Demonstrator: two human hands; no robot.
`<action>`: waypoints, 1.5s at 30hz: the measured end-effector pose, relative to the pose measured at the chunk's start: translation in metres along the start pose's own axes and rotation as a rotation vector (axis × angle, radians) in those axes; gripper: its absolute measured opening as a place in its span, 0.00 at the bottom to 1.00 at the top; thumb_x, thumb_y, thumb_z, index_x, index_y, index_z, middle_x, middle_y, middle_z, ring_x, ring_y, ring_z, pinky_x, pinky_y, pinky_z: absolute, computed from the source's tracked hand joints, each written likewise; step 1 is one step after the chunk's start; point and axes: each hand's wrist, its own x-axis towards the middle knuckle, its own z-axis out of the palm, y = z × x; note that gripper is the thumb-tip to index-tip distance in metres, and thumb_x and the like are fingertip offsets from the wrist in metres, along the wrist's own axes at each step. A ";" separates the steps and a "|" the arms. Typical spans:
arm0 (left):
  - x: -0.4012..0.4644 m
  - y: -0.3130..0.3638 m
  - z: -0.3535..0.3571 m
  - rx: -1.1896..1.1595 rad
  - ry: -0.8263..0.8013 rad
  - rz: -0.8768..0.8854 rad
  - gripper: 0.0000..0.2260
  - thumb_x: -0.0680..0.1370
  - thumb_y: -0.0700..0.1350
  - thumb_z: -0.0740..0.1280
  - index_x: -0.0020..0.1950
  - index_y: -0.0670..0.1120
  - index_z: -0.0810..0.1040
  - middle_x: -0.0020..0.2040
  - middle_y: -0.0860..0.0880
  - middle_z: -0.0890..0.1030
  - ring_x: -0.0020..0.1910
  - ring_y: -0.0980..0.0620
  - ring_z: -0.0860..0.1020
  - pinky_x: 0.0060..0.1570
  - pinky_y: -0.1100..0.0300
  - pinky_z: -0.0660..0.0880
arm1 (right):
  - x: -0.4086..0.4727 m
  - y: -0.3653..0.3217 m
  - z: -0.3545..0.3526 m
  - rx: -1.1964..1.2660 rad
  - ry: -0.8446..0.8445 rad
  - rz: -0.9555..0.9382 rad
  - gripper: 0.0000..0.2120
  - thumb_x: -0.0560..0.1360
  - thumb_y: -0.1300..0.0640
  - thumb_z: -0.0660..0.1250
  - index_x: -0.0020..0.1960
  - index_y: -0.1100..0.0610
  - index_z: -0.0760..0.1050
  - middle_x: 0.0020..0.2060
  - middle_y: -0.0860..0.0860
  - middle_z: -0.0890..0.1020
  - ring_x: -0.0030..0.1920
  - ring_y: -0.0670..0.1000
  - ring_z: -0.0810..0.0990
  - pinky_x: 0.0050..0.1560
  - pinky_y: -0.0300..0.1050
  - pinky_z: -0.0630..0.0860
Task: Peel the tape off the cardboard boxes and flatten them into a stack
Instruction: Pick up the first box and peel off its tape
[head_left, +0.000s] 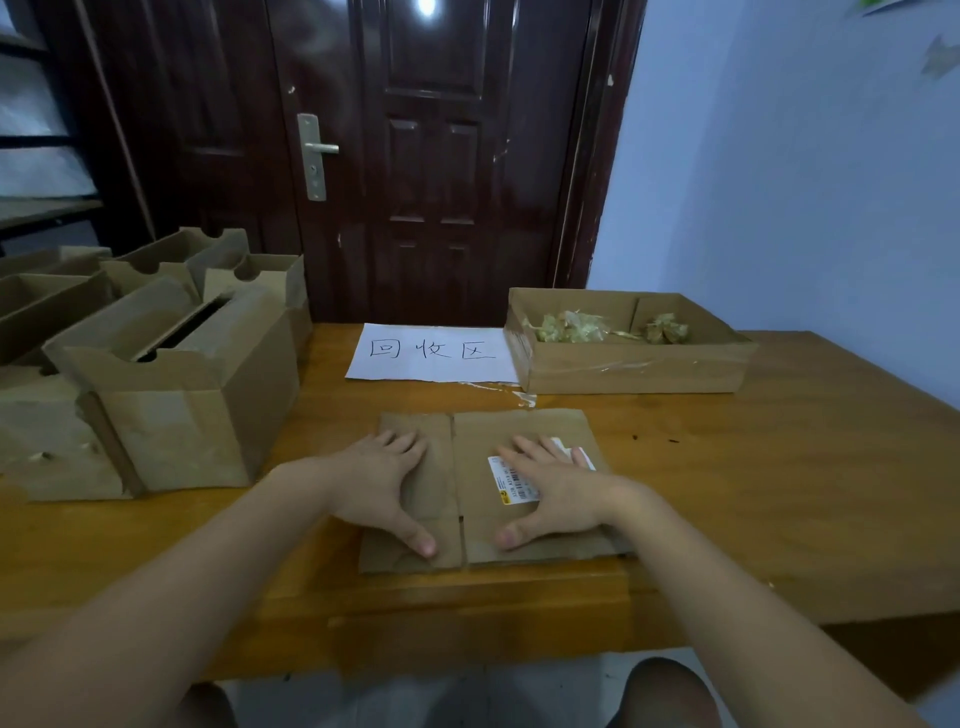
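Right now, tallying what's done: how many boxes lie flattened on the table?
1: the flattened box at the table's near middle, under both hands. Any beneath it would be hidden.

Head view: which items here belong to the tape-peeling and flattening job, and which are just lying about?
Part of the job:
flattened box, pressed by left hand and right hand
unflattened boxes
tray box holding peeled tape wads

Just there:
paper sign
door
table
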 end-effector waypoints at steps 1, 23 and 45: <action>0.004 0.009 0.000 0.011 0.017 0.014 0.69 0.56 0.87 0.62 0.84 0.52 0.37 0.84 0.50 0.38 0.83 0.45 0.40 0.79 0.46 0.42 | -0.004 0.009 -0.003 0.003 -0.003 0.011 0.66 0.56 0.17 0.65 0.82 0.40 0.37 0.81 0.41 0.36 0.79 0.49 0.30 0.78 0.62 0.32; 0.153 0.207 -0.022 -0.035 0.175 0.178 0.63 0.62 0.87 0.50 0.84 0.49 0.37 0.84 0.46 0.39 0.82 0.42 0.37 0.80 0.43 0.39 | -0.102 0.227 -0.021 0.179 0.265 0.308 0.49 0.63 0.15 0.56 0.80 0.33 0.55 0.82 0.41 0.47 0.81 0.44 0.40 0.79 0.51 0.38; 0.130 0.215 -0.010 0.045 0.478 0.226 0.32 0.83 0.68 0.51 0.79 0.50 0.67 0.79 0.50 0.68 0.79 0.49 0.62 0.79 0.47 0.50 | -0.102 0.157 -0.044 -0.190 0.182 0.535 0.26 0.85 0.40 0.52 0.79 0.49 0.61 0.76 0.57 0.64 0.74 0.61 0.64 0.72 0.55 0.63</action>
